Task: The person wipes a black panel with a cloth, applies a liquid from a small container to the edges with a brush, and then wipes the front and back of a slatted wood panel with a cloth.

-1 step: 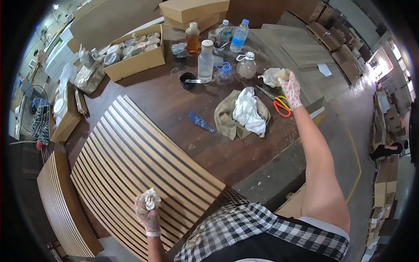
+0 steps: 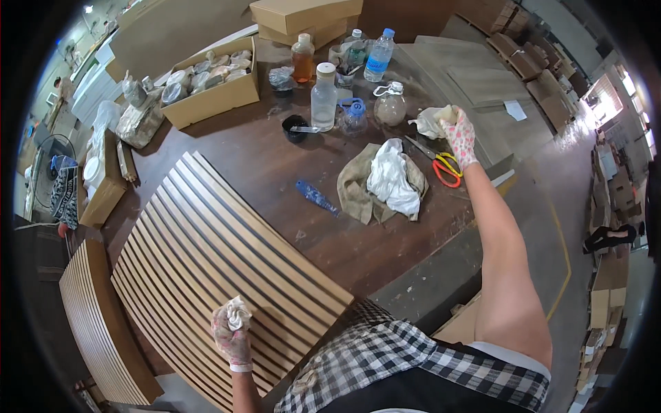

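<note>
My left hand (image 2: 231, 336), in a patterned glove, is closed on a small white cloth wad (image 2: 238, 315) pressed against a slatted wooden panel (image 2: 220, 255) lying on the table. My right hand (image 2: 460, 138), also gloved, is stretched far forward and grips a crumpled whitish rag (image 2: 428, 122) next to a round glass bottle (image 2: 390, 104). Scissors with orange handles (image 2: 444, 167) lie just below that hand.
A white cloth on a brown rag (image 2: 385, 182) lies mid-table, with a blue tool (image 2: 317, 196) to its left. Farther back are a black cup (image 2: 295, 128), plastic bottles (image 2: 323, 96) and a cardboard box of wrapped items (image 2: 210, 82). A second slatted panel (image 2: 96, 330) stands at left.
</note>
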`<state>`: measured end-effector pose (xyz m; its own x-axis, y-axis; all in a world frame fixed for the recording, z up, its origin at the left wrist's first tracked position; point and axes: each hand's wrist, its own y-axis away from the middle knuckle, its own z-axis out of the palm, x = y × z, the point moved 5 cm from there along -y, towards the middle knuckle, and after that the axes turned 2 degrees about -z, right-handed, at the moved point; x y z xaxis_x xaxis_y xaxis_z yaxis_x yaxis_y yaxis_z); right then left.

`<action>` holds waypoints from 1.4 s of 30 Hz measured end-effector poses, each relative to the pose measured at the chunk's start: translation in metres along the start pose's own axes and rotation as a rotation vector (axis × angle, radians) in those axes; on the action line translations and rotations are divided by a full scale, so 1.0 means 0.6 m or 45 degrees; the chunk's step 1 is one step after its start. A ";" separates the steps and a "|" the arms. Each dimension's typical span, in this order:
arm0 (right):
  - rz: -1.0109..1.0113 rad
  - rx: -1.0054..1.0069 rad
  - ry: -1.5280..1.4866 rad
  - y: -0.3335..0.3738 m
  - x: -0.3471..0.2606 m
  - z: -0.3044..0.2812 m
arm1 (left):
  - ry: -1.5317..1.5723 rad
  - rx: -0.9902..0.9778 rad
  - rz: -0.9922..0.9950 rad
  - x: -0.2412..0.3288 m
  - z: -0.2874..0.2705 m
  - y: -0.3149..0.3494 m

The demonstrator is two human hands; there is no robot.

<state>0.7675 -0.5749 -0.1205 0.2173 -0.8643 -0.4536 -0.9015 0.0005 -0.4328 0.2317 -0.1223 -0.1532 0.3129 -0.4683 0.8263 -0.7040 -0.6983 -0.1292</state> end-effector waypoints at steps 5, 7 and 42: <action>0.182 -0.252 0.181 -0.051 0.109 0.106 | -0.415 0.019 0.162 0.014 0.042 -0.021; 0.172 -0.214 0.245 -0.021 0.055 0.092 | -0.589 0.082 0.203 0.008 0.040 -0.015; 0.250 -1.028 -2.492 0.323 -0.726 0.248 | -0.301 -0.015 0.195 0.073 0.064 -0.176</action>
<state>0.5541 -0.1234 -0.1225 -0.3457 0.6322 -0.6934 -0.7617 -0.6206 -0.1862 0.3441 -0.0900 -0.1248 0.3415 -0.6824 0.6464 -0.7615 -0.6039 -0.2352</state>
